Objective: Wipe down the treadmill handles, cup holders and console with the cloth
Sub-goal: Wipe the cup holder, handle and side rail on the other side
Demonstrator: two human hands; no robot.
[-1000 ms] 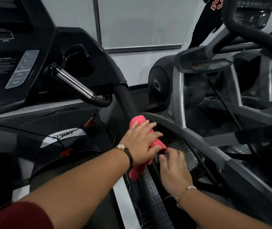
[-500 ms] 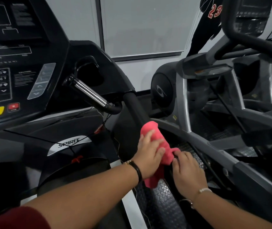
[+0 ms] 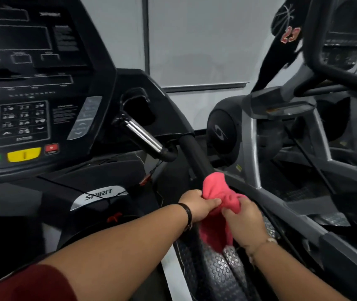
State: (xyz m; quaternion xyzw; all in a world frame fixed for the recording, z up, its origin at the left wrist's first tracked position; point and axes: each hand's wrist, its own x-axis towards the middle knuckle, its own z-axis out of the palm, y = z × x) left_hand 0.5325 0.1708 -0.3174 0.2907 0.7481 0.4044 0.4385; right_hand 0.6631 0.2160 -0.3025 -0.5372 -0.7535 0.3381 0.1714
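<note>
Black plastic: treadmill console [image 3: 32,83], upper left, with a dark display, number keypad, and green, yellow and red buttons along its lower edge.
Grey and black: neighbouring exercise machine [image 3: 281,131], right, blurred.
Black padded: side handle [image 3: 194,153], sloping down from the console's right corner to the hands.
Coral-pink, soft and creased: cloth [image 3: 214,190], bunched over the side handle's lower stretch. Its top is a rounded bulge on the bar, and a loose tail hangs below between the wrists.
Left hand [image 3: 197,205]: fingers curled, pinching the cloth's left side; dark strap at the wrist.
Right hand [image 3: 244,220]: fingers closed round the cloth's right side; light bracelet at the wrist.
Chrome: pulse grip [image 3: 142,135], angled, just below the cup holder [image 3: 137,105], a dark recess beside the console.
</note>
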